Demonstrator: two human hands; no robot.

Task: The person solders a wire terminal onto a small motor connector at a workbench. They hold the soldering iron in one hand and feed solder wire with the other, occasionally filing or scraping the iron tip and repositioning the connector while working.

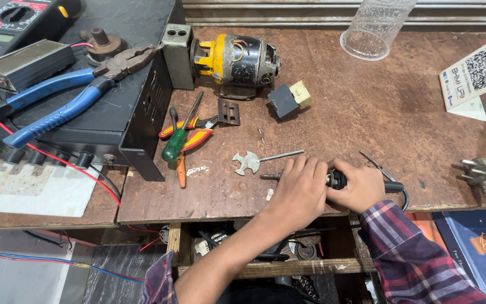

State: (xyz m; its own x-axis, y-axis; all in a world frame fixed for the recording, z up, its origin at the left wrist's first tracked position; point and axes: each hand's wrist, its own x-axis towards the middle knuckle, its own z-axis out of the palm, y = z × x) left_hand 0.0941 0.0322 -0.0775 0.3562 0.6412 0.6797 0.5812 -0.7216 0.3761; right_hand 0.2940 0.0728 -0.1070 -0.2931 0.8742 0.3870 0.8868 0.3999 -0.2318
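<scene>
Head view showed a black-handled tool with a thin metal shaft (337,180) lying on the worn brown wooden bench (367,112), gripped tight by both hands: left hand (299,188) over the shaft end, right hand (364,188) around the handle. Just beyond the left knuckles lay a flat notched metal disc (247,162).

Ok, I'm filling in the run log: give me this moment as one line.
left hand: gripping black-handled tool | right hand: gripping same tool | tool: lying on wooden bench | nearby: metal fan-shaped part
</scene>
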